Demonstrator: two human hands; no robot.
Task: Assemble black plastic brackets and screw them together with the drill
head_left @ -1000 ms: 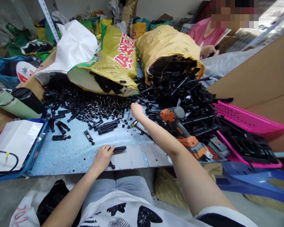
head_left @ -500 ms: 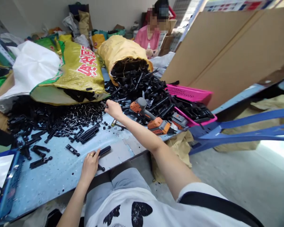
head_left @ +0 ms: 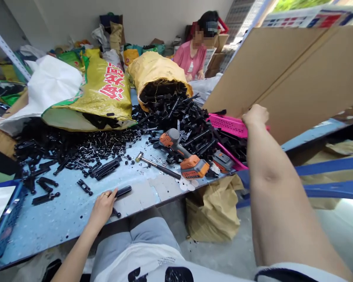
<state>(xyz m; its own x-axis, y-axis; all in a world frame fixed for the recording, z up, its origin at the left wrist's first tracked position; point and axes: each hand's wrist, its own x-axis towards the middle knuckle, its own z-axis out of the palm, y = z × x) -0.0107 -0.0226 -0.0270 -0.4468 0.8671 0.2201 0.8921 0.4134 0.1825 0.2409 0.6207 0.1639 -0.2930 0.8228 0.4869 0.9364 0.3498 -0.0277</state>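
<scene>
My left hand (head_left: 101,205) rests at the table's front edge, its fingers closed on a long black plastic part (head_left: 123,192) that lies on the tabletop. A ball-ended piece (head_left: 115,213) pokes out below that hand. Over the far right end of the pink basket (head_left: 228,124), in front of a leaning cardboard sheet, my right hand (head_left: 255,114) is raised with curled fingers; what they hold, if anything, is hidden. A small hammer (head_left: 160,167) with a black grip lies between the hands, beside an orange and grey cordless drill (head_left: 184,154).
Black parts (head_left: 176,109) spill from a yellow sack (head_left: 157,68). Small screws (head_left: 106,143) lie heaped before a printed sack (head_left: 102,94). A blue tray (head_left: 6,231) stands at left, a cardboard sheet (head_left: 306,74) at right. Across the table sits a person in pink (head_left: 184,56).
My right hand has moved from the screw heap, up and right to the pink basket. The hammer now shows fully. My left hand stays on the black part; the view has shifted slightly.
</scene>
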